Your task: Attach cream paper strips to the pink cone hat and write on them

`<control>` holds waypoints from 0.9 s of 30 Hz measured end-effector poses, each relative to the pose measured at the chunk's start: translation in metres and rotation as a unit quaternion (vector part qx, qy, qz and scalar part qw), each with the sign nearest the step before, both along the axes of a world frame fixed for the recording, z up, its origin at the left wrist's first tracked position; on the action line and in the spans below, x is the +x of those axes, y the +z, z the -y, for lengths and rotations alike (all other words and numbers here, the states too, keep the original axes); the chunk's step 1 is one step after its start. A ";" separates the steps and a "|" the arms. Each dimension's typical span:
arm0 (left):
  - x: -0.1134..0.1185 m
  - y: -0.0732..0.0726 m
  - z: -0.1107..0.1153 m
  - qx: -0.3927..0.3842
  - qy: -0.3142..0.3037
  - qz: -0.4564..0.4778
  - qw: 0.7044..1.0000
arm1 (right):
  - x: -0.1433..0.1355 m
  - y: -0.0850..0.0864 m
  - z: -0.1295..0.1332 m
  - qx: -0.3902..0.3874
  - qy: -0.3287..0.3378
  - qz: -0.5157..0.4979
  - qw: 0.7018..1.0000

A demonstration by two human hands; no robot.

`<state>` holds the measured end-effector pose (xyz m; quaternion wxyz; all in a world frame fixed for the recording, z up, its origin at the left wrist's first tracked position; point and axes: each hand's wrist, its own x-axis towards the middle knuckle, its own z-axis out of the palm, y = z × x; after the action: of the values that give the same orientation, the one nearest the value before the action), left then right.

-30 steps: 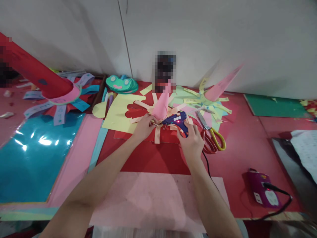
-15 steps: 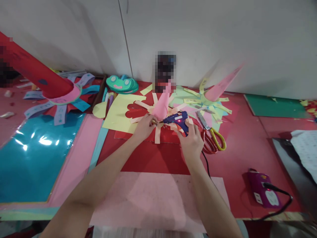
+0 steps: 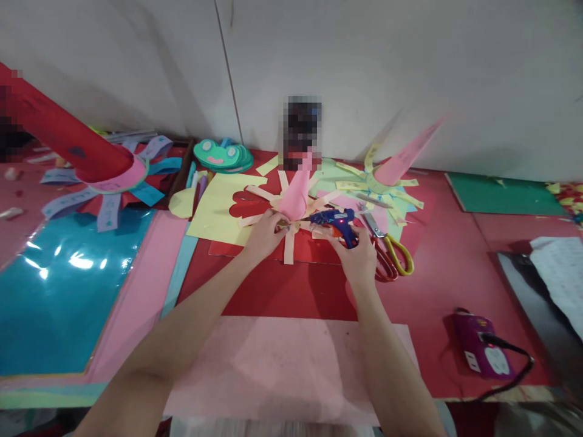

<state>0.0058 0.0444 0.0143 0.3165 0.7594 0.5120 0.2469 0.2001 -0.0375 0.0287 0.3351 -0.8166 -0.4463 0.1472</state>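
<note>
My right hand (image 3: 357, 258) is wrapped around a blue glue gun (image 3: 337, 218) with a lit red light, its nozzle pointing left. The nozzle is just right of the base of a pink paper cone (image 3: 295, 194). Pale paper strips (image 3: 288, 247) fan out around that base over a red paper shape. At the cone's lower left, the fingers of my left hand (image 3: 266, 233) are pinched on a paper strip at the base. The fingertips partly hide it. Scissors (image 3: 387, 246) with red and yellow handles lie just right of my right hand.
A second pink cone (image 3: 403, 161) with yellow strips stands back right. At left are a red paper tube (image 3: 91, 149) and a glossy blue sheet (image 3: 68, 291). Green frog cutouts (image 3: 223, 156) lie behind. A purple power adapter (image 3: 483, 346) with a black cord sits front right.
My right hand has drawn the glue gun a little to the right, away from the cone's base. My left hand stays at the base.
</note>
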 end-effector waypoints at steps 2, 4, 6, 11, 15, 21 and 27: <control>0.001 -0.002 0.002 0.012 -0.001 -0.013 1.000 | 0.001 0.000 0.000 0.004 -0.011 -0.018 1.000; 0.002 -0.003 0.004 0.025 -0.001 -0.025 0.999 | 0.002 0.000 0.000 0.003 -0.021 -0.030 0.999; 0.003 -0.004 0.006 0.035 -0.002 -0.039 0.999 | 0.004 0.000 -0.001 0.004 -0.026 -0.037 0.999; 0.004 -0.004 0.006 0.037 -0.001 -0.061 0.997 | 0.009 -0.004 -0.003 0.040 -0.039 -0.044 0.997; 0.004 -0.007 0.006 0.035 0.017 -0.042 0.998 | 0.018 -0.013 -0.006 0.097 -0.064 -0.021 0.993; 0.003 -0.004 0.008 0.087 0.042 -0.008 0.995 | 0.028 -0.025 -0.011 0.137 -0.085 -0.021 0.987; 0.018 0.015 0.034 0.105 -0.035 -0.190 0.975 | 0.024 -0.019 -0.018 0.140 -0.137 -0.056 0.979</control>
<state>0.0236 0.0106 0.0292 0.1399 0.8388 0.5073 0.1394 0.2241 -0.0197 0.0096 0.4875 -0.8054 -0.3273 0.0812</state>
